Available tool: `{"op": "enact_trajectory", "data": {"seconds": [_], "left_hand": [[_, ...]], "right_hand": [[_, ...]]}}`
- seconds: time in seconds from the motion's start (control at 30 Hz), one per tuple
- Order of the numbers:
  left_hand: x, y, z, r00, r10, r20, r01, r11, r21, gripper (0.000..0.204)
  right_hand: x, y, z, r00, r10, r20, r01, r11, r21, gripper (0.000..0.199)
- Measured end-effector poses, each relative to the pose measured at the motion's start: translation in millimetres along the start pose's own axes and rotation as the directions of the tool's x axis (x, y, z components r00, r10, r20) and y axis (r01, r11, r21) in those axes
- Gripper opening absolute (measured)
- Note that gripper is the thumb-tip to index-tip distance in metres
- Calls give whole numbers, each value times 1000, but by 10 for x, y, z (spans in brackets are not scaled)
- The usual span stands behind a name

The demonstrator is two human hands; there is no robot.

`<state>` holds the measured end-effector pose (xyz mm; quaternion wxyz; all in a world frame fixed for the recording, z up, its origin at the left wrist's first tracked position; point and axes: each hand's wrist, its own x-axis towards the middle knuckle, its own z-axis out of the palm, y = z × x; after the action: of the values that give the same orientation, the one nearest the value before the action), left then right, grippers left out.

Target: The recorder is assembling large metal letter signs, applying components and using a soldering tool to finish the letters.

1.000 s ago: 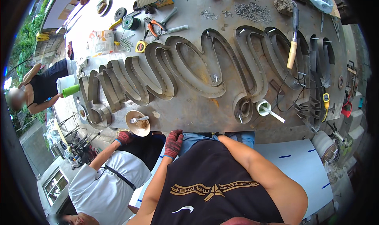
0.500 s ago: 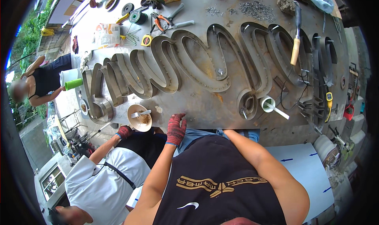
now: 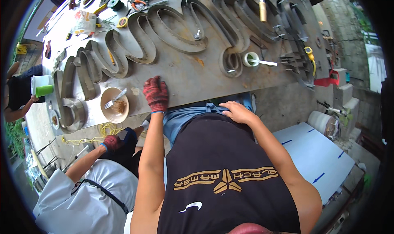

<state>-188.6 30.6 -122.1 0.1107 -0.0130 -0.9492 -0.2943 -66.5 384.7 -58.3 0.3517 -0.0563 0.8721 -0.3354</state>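
the left hand (image 3: 156, 93), in a red glove, lies flat and released on the counter (image 3: 184, 76) near its front edge, grasping nothing. just to its left sits a bowl (image 3: 114, 105) with a fork in it. the bare right hand (image 3: 237, 111) rests open on the person's hip, off the counter. beyond the glove, bent metal strips (image 3: 172, 28) wind across the counter, a tape roll (image 3: 250, 59) to the right.

Beyond the left hand (image 3: 156, 93) winds a curved metal strip (image 3: 180, 50); to its right a tape roll (image 3: 250, 59), far left a green cup (image 3: 44, 90).
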Motion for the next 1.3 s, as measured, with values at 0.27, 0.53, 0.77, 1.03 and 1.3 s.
{"op": "enact_trajectory", "data": {"seconds": [0.27, 0.53, 0.77, 1.03, 1.3], "left_hand": [[-4, -6, -2, 996, 63, -59, -60, 997, 50, 29], [-10, -41, 20, 998, 56, -4, -56, 995, 78, 33], [-31, -3, 54, 1000, -2, 6, 2, 997, 77, 34], [384, 129, 133, 986, 134, -101, -125, 988, 88, 36], [595, -166, 241, 958, 284, -27, -284, 959, 3, 31]], "right_hand": [[-427, 232, -467, 741, 273, -614, -80, 943, 322, 18], [-144, 837, -540, 408, 447, -796, -240, 894, 379, 22], [234, 633, -600, 431, 550, -715, -412, 825, 386, 48], [355, 856, -590, 358, 450, -818, -486, 838, 248, 47], [-171, 553, -901, 685, 471, -555, -520, 850, 80, 35]]}}
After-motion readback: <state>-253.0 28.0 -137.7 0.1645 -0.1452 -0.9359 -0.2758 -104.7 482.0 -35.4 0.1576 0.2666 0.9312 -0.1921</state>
